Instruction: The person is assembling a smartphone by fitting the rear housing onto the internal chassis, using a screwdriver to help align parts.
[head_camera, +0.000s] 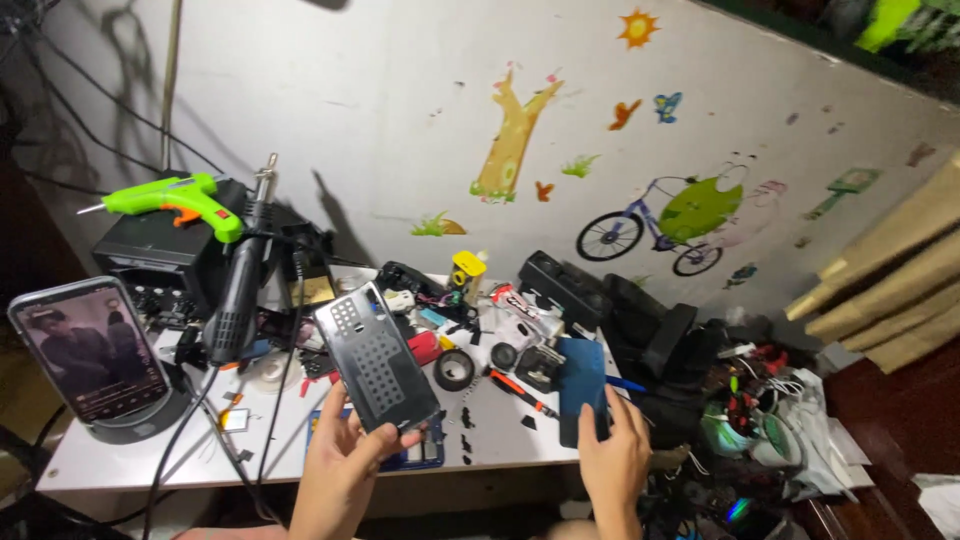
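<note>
The phone back panel (377, 358) is a flat, dark, shiny piece with rows of little dots on it (some near the top, more in the middle). It is held up off the table, tilted, with its bottom corner low and its top leaning to the left. The dark blue phone (582, 389) is smooth and stands almost upright at the table's right edge.

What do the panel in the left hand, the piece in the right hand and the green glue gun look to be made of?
Panel in the left hand: probably a thin, glossy dark sheet, plastic or metal, with rows of small holes and glare.
Dark blue piece in the right hand: looks like smooth plastic or glass, too dim to say.
Glue gun: matte bright green moulded plastic, orange trigger.
</note>
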